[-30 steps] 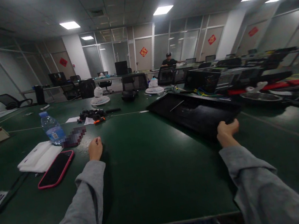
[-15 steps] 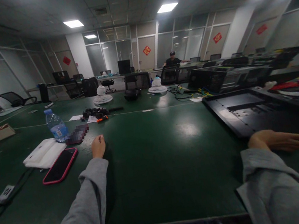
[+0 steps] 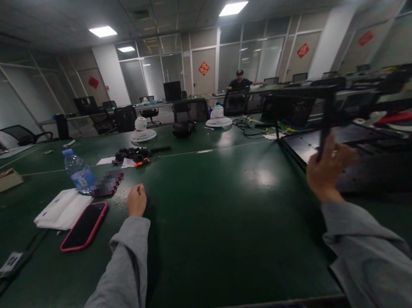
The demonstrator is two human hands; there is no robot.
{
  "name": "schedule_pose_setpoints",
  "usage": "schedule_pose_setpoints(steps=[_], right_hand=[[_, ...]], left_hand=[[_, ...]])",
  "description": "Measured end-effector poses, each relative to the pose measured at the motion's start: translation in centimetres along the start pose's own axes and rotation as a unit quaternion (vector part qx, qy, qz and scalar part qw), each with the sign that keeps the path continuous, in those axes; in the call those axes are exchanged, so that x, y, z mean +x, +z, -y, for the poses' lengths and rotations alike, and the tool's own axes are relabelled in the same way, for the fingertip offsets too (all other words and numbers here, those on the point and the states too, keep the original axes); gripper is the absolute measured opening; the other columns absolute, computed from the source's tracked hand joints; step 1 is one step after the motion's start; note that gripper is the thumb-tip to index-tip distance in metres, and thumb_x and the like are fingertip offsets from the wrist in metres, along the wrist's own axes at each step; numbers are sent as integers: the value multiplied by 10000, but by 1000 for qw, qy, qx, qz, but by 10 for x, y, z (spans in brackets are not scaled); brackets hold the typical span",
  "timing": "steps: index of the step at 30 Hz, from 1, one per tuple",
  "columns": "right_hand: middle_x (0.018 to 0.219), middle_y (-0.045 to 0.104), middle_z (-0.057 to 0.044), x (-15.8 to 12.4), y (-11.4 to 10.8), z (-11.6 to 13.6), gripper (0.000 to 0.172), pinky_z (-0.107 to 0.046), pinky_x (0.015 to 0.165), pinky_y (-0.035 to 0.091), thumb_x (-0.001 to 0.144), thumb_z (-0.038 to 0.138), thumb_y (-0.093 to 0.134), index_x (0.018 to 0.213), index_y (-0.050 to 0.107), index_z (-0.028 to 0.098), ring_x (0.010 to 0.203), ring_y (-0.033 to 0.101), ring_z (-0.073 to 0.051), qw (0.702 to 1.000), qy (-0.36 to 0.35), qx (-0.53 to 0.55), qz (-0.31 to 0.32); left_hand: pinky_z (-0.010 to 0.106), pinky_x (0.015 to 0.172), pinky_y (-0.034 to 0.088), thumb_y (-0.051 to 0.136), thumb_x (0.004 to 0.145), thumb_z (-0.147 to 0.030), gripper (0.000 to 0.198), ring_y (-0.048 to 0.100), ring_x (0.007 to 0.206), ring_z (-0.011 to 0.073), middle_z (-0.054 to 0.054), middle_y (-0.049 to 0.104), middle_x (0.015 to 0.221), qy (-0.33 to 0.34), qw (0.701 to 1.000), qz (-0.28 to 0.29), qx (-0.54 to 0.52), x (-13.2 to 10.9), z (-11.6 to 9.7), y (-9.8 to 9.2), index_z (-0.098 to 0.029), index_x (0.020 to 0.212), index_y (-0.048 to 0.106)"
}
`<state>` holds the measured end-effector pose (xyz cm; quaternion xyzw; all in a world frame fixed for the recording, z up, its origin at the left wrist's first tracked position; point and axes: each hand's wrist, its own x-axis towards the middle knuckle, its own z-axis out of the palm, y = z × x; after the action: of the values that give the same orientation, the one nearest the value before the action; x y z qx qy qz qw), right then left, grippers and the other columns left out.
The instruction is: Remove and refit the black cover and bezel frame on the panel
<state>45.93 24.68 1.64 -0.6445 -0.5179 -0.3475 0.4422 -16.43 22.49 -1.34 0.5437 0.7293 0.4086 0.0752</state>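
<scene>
My right hand (image 3: 330, 169) is raised over the near left edge of a black tray-like panel (image 3: 301, 150). Its fingers are wrapped round the upright of a black angular frame (image 3: 327, 114), blurred by motion; a long bar runs across its top and a thin leg drops at its left end. What kind of thing it is I cannot tell. On the green table (image 3: 220, 236) rests my left hand (image 3: 136, 200), fingers curled in a loose fist with nothing showing in them. Nearest to it are a blurred-out phone-like item (image 3: 108, 184) and a phone with a pink edge (image 3: 85, 226).
A water bottle (image 3: 80, 172) stands behind folded white cloth or paper (image 3: 62, 210). Black gear (image 3: 132, 153) and two white fans (image 3: 142, 130) lie farther back. Cables (image 3: 253, 127) and dark equipment crowd the right. A person (image 3: 240, 82) sits at a far desk.
My right hand has lifted and moved left from the right side of the table, and now grips the black frame. My left hand has stayed in place.
</scene>
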Motion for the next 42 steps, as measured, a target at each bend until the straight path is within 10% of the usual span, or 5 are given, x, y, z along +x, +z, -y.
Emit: schedule_pose_setpoints(steps=[6, 13, 24, 30, 42], right_hand=[[1224, 532, -236, -12, -3, 76, 614, -548, 1038, 366, 984, 280, 348, 1556, 281, 67, 1189, 466, -314, 989, -120, 66, 61], [1125, 587, -143, -21, -8, 119, 688, -400, 849, 534, 1030, 373, 241, 1616, -24, 129, 832, 605, -197, 958, 9, 282, 50], [920, 697, -97, -30, 29, 87, 647, -390, 814, 522, 912, 403, 469, 1508, 434, 155, 794, 658, -241, 950, 60, 209, 226], [977, 720, -129, -37, 46, 71, 467, -396, 871, 535, 765, 241, 560, 1207, 650, 120, 919, 684, -255, 898, 101, 222, 368], [1034, 726, -125, -38, 45, 71, 418, -439, 929, 524, 813, 334, 557, 1166, 713, 175, 1003, 671, -281, 904, -3, 232, 359]], left_hand=[[418, 971, 490, 423, 984, -324, 331, 659, 1037, 241, 141, 692, 1154, 14, 999, -28, -18, 1, 3, 3, -167, 1190, 629], [500, 1063, 418, 512, 945, -406, 509, 598, 1128, 289, 190, 603, 1272, 81, 988, -128, -6, 1, 1, 4, -111, 1359, 488], [490, 1028, 444, 474, 955, -321, 347, 550, 1195, 315, 168, 619, 1222, 91, 991, -46, 83, -4, 0, 8, -163, 1222, 628], [521, 1021, 424, 536, 929, -395, 311, 483, 1266, 368, 136, 637, 1295, 43, 989, 44, 137, -8, -1, 4, -200, 1080, 725], [526, 1036, 412, 527, 934, -340, 366, 466, 1302, 349, 137, 624, 1341, 45, 990, 40, 131, -13, -11, -1, -216, 1244, 678]])
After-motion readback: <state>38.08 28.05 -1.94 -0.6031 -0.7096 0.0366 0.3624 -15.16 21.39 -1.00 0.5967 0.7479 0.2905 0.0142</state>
